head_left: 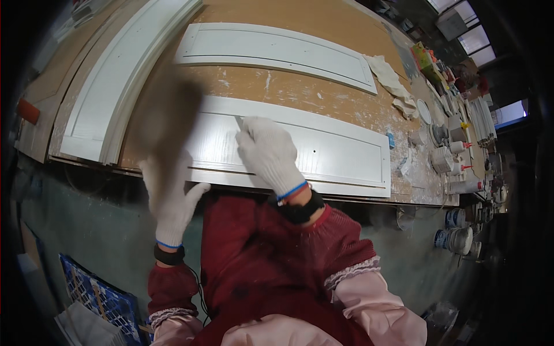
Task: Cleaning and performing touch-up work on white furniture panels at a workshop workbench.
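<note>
A white framed panel (340,155) lies flat at the table's near edge. My right hand (268,150), in a white knit glove with a blue cuff edge, is closed over its middle. A small, thin grey piece (239,121) sticks out from its fingertips, close to the panel's surface; its kind cannot be made out. My left hand (173,205), gloved the same way, is at the panel's left end by the table edge. Its thumb and fingers are apart, with nothing visible in them. A dark brown blur (170,121) close to the camera hides part of that hand and the panel's left end.
Another white panel (277,52) lies farther back, beside a crumpled cream cloth (392,83). Long white panels (109,86) are stacked at left. Bottles (459,147), tubs and a small blue block (390,140) crowd the right side. Cans (456,239) stand below; a blue crate (95,294) stands lower left.
</note>
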{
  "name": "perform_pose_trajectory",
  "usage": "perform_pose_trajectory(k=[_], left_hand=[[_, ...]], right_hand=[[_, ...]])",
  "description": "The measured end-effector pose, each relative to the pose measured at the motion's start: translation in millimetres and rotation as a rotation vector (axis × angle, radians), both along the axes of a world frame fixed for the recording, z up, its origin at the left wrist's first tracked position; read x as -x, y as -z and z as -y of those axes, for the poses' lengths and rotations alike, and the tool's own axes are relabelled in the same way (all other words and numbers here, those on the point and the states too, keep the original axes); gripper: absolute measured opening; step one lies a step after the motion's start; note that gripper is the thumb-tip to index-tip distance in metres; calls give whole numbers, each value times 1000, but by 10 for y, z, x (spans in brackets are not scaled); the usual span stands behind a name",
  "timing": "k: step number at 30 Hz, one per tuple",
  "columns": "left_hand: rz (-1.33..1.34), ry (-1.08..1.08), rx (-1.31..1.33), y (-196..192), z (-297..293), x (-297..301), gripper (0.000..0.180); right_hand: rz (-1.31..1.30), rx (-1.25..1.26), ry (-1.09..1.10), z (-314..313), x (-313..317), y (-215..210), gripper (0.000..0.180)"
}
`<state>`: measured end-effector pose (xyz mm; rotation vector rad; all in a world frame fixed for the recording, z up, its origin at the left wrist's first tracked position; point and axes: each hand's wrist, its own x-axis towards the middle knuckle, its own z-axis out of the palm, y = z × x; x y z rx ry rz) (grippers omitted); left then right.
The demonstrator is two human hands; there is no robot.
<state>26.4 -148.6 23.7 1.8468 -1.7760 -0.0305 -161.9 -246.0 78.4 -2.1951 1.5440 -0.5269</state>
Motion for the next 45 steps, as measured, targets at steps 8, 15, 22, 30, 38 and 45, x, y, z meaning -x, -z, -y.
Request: perform_pose_trajectory(k=[8,15,22,30,38,45], left_hand=[[-31,289,37,61,141,475,68],[-49,276,84,91,148,491,67],[-61,285,-14,39,101,473,66],[-78,294,75,118,146,487,67],[-104,286,78,142,158,495,67],[-124,275,139,234,158,460,67]], right_hand=[[-190,-2,190,642,690,224,27],[-414,34,648,491,2767,248,28],[-250,277,277,507,2130,108,31],[-249,59,310,644,1731,248,29],[-447,-51,802,229,3597,264,31],[-156,90,560,275,3203,282,26]])
